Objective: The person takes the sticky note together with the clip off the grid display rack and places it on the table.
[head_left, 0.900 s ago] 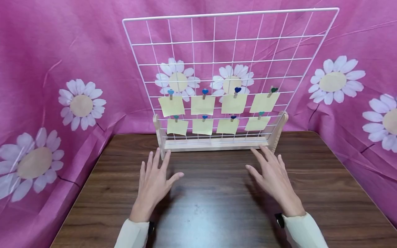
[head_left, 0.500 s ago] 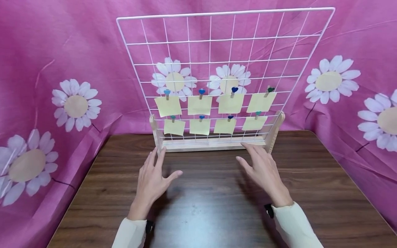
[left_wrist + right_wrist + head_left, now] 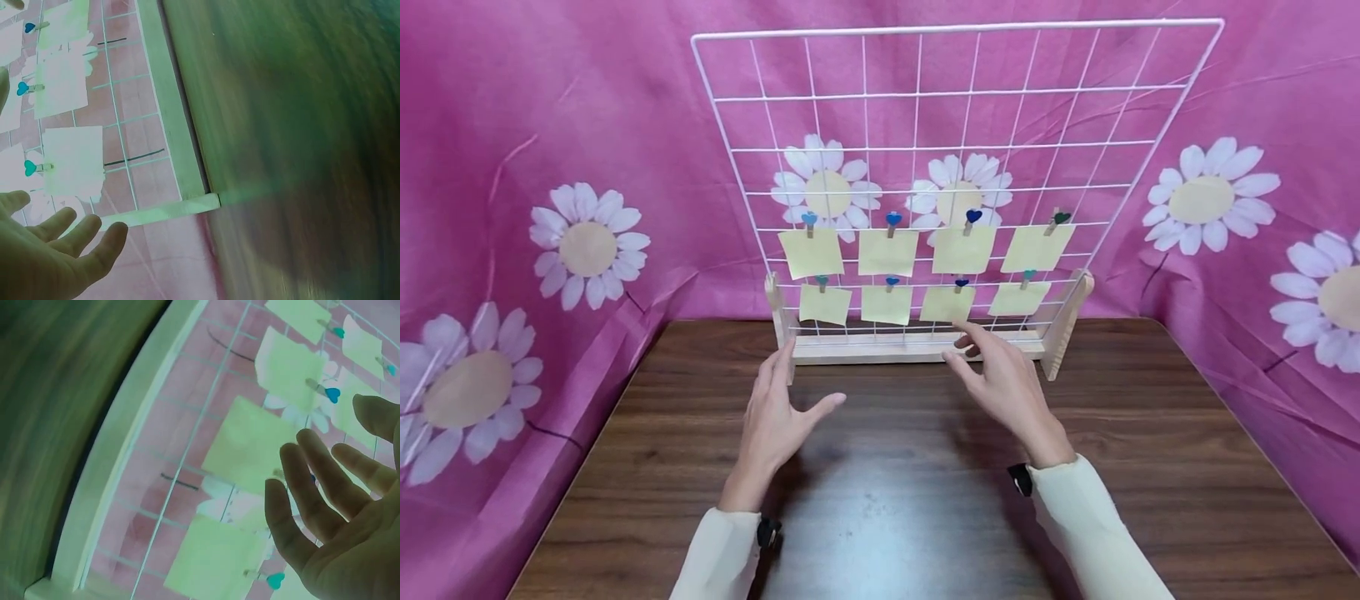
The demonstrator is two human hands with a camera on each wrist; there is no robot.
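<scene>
A white wire grid (image 3: pixel 917 148) stands upright in a wooden base (image 3: pixel 865 353). Two rows of pale yellow paper notes hang on it, held by small clips with blue and green hearts. My right hand (image 3: pixel 1003 379) is raised before the lower row, its fingertips just under the note (image 3: pixel 948 303) with the dark blue heart clip (image 3: pixel 962 284); whether they touch it cannot be told. Loosely bent fingers show in the right wrist view, holding nothing. My left hand (image 3: pixel 772 425) hovers near the base's left foot, fingers extended and thumb spread, with nothing in it.
A dark wood-grain table (image 3: pixel 865 467) lies beneath both hands. Behind and beside it hangs a pink cloth (image 3: pixel 647 125) printed with large white daisies. The base's right wooden support (image 3: pixel 1067 325) stands beyond the right hand.
My right hand has moved left and up, from the base's right end toward the lower notes. The left hand has shifted slightly upward. The notes and grid stay as they were.
</scene>
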